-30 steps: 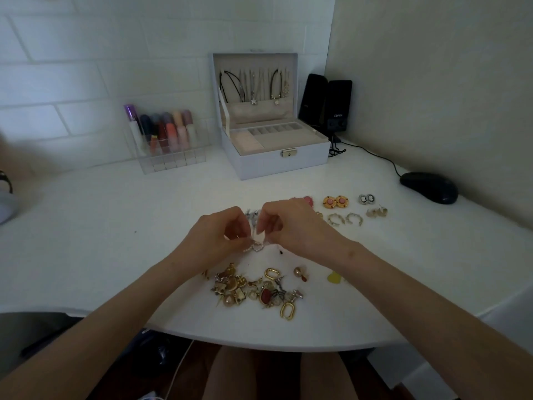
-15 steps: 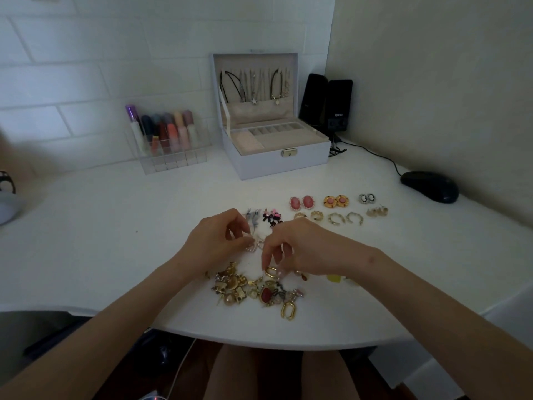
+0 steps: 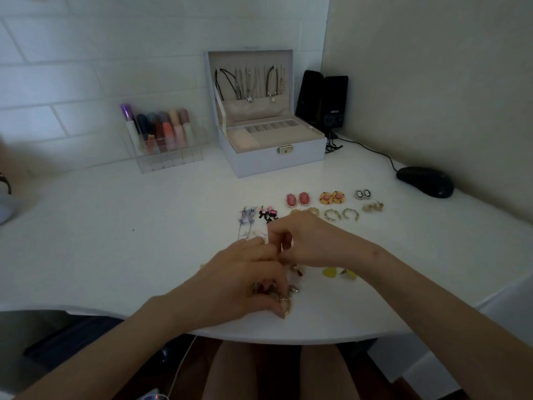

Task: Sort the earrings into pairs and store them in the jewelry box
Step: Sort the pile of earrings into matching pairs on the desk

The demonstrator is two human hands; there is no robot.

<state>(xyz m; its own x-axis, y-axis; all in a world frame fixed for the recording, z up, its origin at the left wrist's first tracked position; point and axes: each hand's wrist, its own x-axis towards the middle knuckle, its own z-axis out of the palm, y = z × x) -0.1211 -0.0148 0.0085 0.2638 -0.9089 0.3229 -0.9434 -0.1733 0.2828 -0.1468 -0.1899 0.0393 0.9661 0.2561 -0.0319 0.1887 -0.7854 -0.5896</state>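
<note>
On the white desk (image 3: 115, 241), the left hand (image 3: 245, 284) is hovering over the tangled heap of unsorted gold-toned earrings (image 3: 293, 289) and hiding most of it. Its curled thumb and fingertips are pinching a gold oval link earring (image 3: 285, 304) at the heap's near edge. That piece is looking light, stiff and smooth, so gripping across the loop's two long sides seems safest. It should be lifted slowly, since neighbouring hooks may be snagging it.

Beyond this hand, a pair of lilac tassel drops (image 3: 248, 219) is lying; these are appearing soft and delicate, best taken by the hook. Further back, the pale grey jewelry box (image 3: 271, 160) is standing open, well apart from both hands.

The right hand (image 3: 305, 241) is bunching its fingers tightly, tips together. Whether anything is sitting between them I cannot tell. Past it, more finished pairs are lying side by side: pink oval studs (image 3: 297, 199), orange round studs (image 3: 331, 197) and open gold hoops (image 3: 341, 214).
</note>
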